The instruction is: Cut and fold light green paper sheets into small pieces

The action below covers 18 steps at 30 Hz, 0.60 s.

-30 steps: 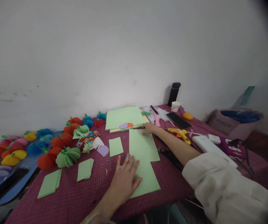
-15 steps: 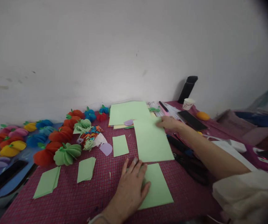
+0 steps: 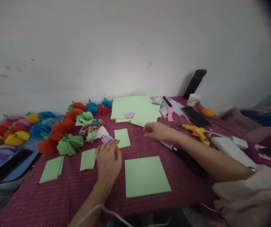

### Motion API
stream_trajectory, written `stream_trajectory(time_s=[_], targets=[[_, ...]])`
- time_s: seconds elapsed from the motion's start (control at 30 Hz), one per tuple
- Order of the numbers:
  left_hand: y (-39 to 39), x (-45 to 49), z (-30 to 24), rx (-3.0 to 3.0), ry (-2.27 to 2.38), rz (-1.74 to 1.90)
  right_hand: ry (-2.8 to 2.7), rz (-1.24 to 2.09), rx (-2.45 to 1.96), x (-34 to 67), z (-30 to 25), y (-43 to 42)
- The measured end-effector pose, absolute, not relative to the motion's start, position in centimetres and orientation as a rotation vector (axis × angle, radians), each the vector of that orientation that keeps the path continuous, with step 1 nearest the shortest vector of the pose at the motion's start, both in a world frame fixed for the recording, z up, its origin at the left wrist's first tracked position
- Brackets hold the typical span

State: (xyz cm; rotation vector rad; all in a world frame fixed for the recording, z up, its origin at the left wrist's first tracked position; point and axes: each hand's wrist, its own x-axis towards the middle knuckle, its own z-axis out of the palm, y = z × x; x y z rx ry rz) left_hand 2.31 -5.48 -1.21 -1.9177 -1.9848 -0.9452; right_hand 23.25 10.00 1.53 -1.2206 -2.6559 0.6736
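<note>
My left hand (image 3: 108, 159) is over the cloth with its fingers stretched out and apart. It lies between a small stack of green paper rectangles (image 3: 87, 160) and a single green rectangle (image 3: 123, 138), and partly covers a purple paper piece (image 3: 107, 138). My right hand (image 3: 157, 130) hovers with loosely bent fingers and nothing visible in them. Just beyond it a loose green sheet (image 3: 147, 114) lies askew on a pile of green paper (image 3: 124, 105). A larger green sheet (image 3: 147, 176) lies flat in front of me. Black-handled scissors (image 3: 184, 157) are under my right forearm.
Several colourful paper pumpkins (image 3: 63, 126) stand at the left, beside paper scraps (image 3: 94, 129). Another stack of green rectangles (image 3: 52, 169) is at the near left. To the right are a yellow glue gun (image 3: 198, 131), phone (image 3: 195, 116), paper cup (image 3: 193, 99) and white power bank (image 3: 231, 154).
My right hand has let go of the large green sheet, which now lies on the back pile. My left hand has moved left off the near sheet towards the small rectangles.
</note>
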Motion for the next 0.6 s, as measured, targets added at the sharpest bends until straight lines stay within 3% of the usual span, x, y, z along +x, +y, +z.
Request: stream_trajectory(time_s=[0.07, 0.23, 0.33, 0.6], targets=[[-5.4, 2.3, -1.2, -1.883, -1.998, -0.958, -2.867, 0.783, -1.034, 22.3, 0.8, 6.3], [-5.4, 2.4, -1.4, -1.87, -2.029, -0.929, -3.007, 0.599, -1.115, 21.2, -0.1, 2.8], [-5.5, 2.4, -1.4, -1.852, -2.038, -0.941, -3.013, 0.781, -1.142, 21.5, -0.4, 2.7], [-4.9, 2.4, -1.5, -2.042, -2.152, -1.228, -2.633, 1.013, -1.07, 23.8, -1.0, 0.9]])
